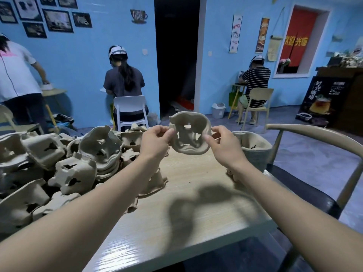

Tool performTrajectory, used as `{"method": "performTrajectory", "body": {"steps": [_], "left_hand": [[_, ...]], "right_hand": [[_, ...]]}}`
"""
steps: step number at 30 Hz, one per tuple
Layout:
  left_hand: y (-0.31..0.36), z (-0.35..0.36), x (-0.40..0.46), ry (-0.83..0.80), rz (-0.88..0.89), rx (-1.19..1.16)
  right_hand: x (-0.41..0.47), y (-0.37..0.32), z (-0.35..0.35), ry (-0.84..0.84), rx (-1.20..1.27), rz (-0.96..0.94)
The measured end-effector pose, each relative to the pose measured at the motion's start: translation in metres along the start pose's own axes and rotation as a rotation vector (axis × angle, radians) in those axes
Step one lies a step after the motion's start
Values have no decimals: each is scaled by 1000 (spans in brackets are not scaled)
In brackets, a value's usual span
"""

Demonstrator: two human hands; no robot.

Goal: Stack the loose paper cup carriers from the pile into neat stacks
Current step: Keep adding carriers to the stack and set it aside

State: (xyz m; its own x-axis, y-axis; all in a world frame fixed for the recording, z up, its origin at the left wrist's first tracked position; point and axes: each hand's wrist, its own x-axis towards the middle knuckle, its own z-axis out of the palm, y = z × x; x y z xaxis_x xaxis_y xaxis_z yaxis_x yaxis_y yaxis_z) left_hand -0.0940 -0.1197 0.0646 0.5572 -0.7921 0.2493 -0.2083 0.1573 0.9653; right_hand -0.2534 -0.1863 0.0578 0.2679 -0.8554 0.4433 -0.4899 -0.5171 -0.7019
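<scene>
carrier (189,133) up over table (196,213), centre-far | left hand (155,141) + right hand (225,143) each pinch a side rim | we judge it light, thin, crushable; hold rims | stack (252,148) right, pile (59,163) left

Blue walls (82,61), dark doorway (176,55), white chair (130,110)

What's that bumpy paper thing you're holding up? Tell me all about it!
The cup carrier is a beige tray of moulded paper pulp, with rounded corners, wavy rims and cut-out holes in its cup pockets. It is tilted up on edge, in the air above the table. The left hand pinches its left edge and the right hand its right edge.
</scene>
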Motion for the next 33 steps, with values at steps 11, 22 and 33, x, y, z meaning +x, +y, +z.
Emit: {"method": "performTrajectory", "body": {"steps": [11, 22, 33], "left_hand": [[21, 62, -7, -162, -5, -119], [23, 130, -10, -139, 66, -28], [3, 148, -9, -117, 28, 135]], "right_hand": [[22, 22, -55, 350, 62, 99], [33, 69, -85, 451, -10, 243], [23, 85, -88, 350, -91, 276]]}}
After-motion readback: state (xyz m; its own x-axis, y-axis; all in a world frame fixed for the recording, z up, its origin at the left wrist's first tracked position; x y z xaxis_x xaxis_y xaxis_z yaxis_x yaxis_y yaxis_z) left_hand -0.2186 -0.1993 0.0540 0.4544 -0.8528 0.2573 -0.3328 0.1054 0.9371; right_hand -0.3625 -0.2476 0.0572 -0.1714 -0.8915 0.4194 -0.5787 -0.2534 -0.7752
